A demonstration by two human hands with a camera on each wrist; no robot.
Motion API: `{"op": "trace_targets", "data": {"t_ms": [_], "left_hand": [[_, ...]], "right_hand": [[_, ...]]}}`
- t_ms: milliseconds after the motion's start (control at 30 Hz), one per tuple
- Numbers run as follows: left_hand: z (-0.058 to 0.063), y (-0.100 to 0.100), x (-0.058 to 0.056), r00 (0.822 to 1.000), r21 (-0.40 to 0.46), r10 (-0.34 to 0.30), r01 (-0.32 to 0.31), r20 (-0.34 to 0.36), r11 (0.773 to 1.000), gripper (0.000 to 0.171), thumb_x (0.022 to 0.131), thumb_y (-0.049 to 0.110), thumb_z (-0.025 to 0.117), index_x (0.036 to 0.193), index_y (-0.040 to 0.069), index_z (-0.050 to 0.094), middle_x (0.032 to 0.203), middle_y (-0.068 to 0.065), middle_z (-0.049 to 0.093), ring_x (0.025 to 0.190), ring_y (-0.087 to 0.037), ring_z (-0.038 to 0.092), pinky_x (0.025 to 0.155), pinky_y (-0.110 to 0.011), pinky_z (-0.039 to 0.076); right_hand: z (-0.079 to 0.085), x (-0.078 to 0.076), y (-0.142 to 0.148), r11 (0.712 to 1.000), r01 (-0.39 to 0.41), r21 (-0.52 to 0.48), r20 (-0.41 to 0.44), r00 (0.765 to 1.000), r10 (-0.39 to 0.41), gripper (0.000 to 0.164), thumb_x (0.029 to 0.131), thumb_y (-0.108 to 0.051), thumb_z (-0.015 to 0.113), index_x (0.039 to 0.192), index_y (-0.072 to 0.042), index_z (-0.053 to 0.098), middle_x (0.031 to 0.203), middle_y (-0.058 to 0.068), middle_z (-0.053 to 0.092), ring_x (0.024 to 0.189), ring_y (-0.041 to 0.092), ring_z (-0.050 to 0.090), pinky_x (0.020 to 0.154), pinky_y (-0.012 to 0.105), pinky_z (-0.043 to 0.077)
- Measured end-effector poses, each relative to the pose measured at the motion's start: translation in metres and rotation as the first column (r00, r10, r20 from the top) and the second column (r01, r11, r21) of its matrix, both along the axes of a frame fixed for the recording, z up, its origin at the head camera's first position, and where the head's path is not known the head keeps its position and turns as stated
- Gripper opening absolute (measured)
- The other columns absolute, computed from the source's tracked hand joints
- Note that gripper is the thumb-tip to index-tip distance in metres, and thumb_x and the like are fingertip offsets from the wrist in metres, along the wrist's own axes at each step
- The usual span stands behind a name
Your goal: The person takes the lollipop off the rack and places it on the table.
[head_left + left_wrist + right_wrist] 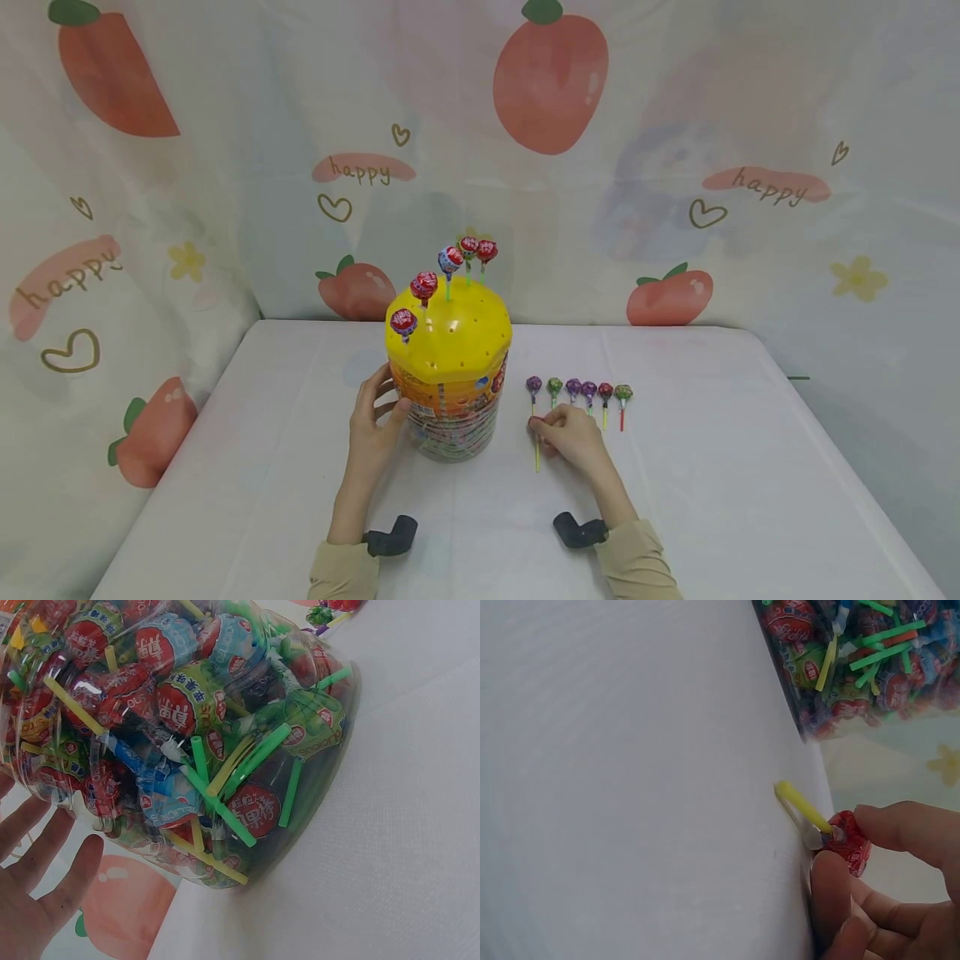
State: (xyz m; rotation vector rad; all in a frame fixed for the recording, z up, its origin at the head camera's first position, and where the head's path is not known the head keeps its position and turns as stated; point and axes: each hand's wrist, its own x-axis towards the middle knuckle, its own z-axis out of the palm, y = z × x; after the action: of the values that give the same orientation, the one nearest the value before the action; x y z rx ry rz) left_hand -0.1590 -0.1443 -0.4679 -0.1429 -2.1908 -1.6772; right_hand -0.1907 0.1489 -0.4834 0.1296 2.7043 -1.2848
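Note:
A clear jar (456, 429) full of wrapped lollipops stands upright on the table under a yellow lid (457, 333) dotted with small holes. Several lollipops (423, 285) stick up from the lid's left and back. My left hand (372, 419) rests against the jar's left side; its fingers look spread and fairly straight in the left wrist view. Right of the jar, my right hand (576, 439) pinches a red-wrapped lollipop (849, 844) by its head, between thumb and finger. Its yellow stick (801, 804) points away from the fingers, close to the table surface.
Behind the right hand lies a row of several lollipops, among them a purple one (533, 383) at the left end and a green one (623, 392) with a red stick at the right. A white cloth covers the table (720, 483). Patterned curtains (465, 100) hang behind it.

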Motion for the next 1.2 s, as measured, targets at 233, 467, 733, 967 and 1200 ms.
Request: {"op": "trace_targets", "data": {"t_ms": [233,467,733,967,1200], "left_hand": [[0.0,0.0,0.0,1.0,-0.005,0.001,-0.001,-0.001,1.0,0.058,0.091,0.02,0.065,0.144,0.022,0.04,0.139,-0.007,0.049,0.127,-0.024,0.048,0.1,-0.057,0.045],[0.0,-0.001,0.0,1.0,-0.006,0.001,-0.001,-0.002,1.0,0.058,0.091,0.02,0.065,0.144,0.021,0.041,0.139,-0.007,0.049,0.127,-0.025,0.048,0.1,-0.055,0.046],[0.0,0.0,0.0,1.0,-0.005,-0.004,0.003,-0.015,1.0,0.058,0.091,0.019,0.065,0.144,0.02,0.04,0.139,-0.008,0.048,0.126,-0.024,0.048,0.1,-0.055,0.046],[0.0,0.0,0.001,1.0,-0.008,0.0,0.0,-0.021,1.0,0.059,0.091,0.019,0.065,0.145,0.019,0.04,0.139,-0.008,0.049,0.126,-0.024,0.048,0.099,-0.055,0.046],[0.001,0.0,0.001,1.0,-0.016,0.009,-0.009,-0.012,1.0,0.059,0.091,0.019,0.065,0.145,0.019,0.04,0.139,-0.008,0.049,0.126,-0.026,0.049,0.1,-0.056,0.046]], "right_hand": [[0.0,0.001,0.0,1.0,-0.004,0.004,-0.003,1.0,0.004,0.029,0.088,-0.029,0.069,0.092,-0.001,0.065,0.066,0.006,0.067,0.052,0.013,0.062,0.054,0.024,0.044],[0.001,0.004,0.002,1.0,-0.011,0.012,-0.015,1.0,0.012,0.027,0.087,-0.024,0.068,0.097,0.001,0.065,0.066,0.006,0.065,0.052,0.013,0.062,0.056,0.023,0.045],[0.006,0.002,0.005,0.999,0.031,0.032,-0.062,0.998,-0.029,0.028,0.087,-0.029,0.068,0.098,-0.003,0.066,0.069,0.004,0.066,0.055,0.012,0.059,0.056,0.024,0.042],[0.023,0.004,0.005,0.997,0.075,0.013,-0.14,0.987,-0.073,0.027,0.088,-0.029,0.067,0.099,-0.005,0.066,0.083,0.009,0.067,0.061,0.011,0.063,0.058,0.024,0.044],[0.043,0.012,0.001,0.996,0.082,-0.04,-0.199,0.976,-0.089,0.026,0.089,-0.03,0.068,0.096,-0.005,0.066,0.083,0.01,0.067,0.065,0.017,0.066,0.058,0.024,0.044]]}}
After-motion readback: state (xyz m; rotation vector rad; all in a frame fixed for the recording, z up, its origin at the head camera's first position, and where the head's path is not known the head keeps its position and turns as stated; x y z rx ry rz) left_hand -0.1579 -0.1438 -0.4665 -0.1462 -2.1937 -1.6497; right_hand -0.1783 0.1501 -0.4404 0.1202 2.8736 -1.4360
